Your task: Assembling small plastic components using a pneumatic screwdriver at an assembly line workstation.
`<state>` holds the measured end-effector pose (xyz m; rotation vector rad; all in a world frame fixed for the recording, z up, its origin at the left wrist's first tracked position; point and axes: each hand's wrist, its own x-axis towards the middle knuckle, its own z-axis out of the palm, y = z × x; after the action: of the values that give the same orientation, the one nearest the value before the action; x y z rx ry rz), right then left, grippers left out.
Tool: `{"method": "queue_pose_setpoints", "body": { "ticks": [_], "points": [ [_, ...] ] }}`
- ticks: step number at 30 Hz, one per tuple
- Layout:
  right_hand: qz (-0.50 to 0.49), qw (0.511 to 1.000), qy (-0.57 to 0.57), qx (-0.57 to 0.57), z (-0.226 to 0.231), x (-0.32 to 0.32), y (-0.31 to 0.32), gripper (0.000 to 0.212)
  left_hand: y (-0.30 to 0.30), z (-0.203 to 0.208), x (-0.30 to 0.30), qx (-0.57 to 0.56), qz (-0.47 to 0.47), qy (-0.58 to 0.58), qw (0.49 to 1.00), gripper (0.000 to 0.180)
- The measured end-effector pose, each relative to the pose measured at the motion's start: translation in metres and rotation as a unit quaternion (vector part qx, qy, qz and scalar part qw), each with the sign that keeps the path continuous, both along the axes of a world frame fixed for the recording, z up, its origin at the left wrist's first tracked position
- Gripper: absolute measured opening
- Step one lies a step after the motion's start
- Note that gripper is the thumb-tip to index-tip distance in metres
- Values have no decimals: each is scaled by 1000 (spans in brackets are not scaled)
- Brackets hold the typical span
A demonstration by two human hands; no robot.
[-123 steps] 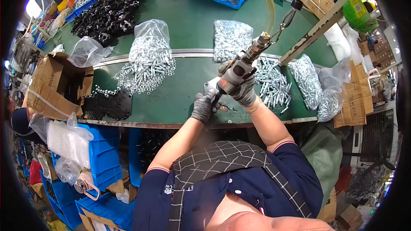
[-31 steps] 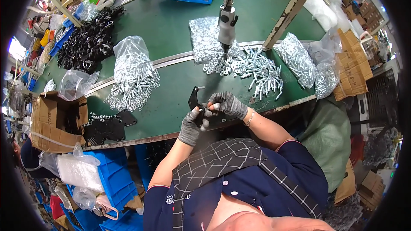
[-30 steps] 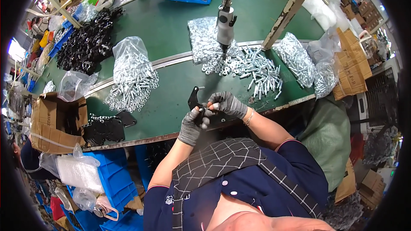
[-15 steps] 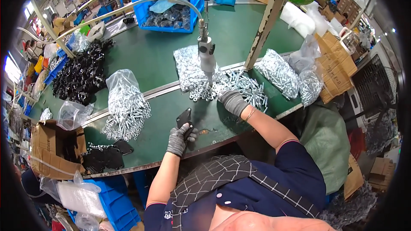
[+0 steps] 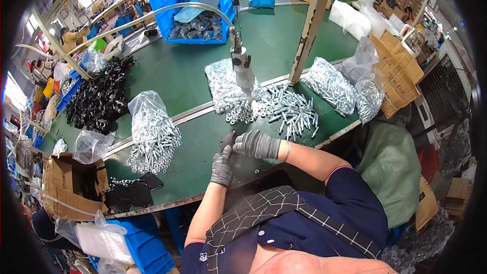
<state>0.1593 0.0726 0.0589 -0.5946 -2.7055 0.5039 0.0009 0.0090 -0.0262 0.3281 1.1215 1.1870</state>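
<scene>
Right hand (image 5: pixel 257 144) moved to black plate (image 5: pixel 228 139), partly hidden; grip unclear

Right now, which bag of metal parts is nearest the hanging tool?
The clear bag just left of the hanging tool, which partly hides it; the other bags lie farther away.

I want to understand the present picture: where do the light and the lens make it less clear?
Head view: the far-left window is nearly white from glare; head view: the metal strip across the green table bows, and the corners are black; head view: the dark part at the left hand shows little detail.
</scene>
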Motion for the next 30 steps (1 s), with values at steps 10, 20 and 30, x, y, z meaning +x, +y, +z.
{"method": "queue_pose_setpoints", "body": {
  "ticks": [10,20,30],
  "points": [
    [48,983,-137,113,8,-9,-1,15,-8,3,0,35,-15,116,993,39],
    [-42,990,-81,107,-9,-12,-5,23,-4,37,9,44,13,19,999,27],
    [-45,984,-167,51,0,-9,-3,24,-5,23,4,44,-2,35,998,29]
  ]
}}
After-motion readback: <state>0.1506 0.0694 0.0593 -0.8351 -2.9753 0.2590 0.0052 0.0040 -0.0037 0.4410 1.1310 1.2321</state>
